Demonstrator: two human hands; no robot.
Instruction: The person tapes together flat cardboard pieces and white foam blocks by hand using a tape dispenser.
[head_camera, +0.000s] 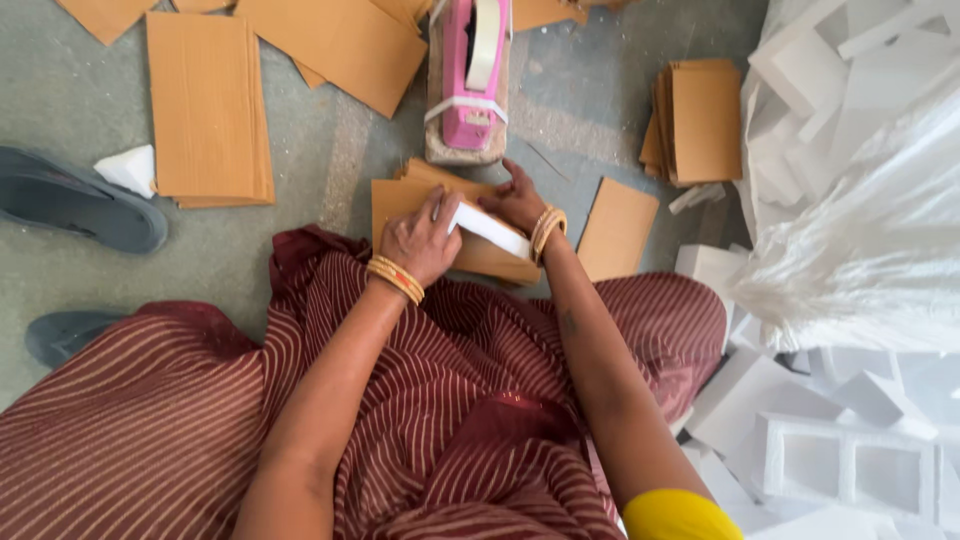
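Both the left hand (420, 240) and right hand (515, 200) grip a white foam strip (490, 228) over cardboard sheets (470, 250), pink tape dispenser (468, 80) just beyond.

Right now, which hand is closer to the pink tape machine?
Right. The right hand sits just below the pink tape dispenser, almost at its base. The left hand is lower, farther back.

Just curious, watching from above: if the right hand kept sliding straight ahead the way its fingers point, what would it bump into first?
The right hand points up the picture, away from the body. First in that line is probably the pink tape dispenser on its block, just beyond the fingertips; depth is hard to judge.
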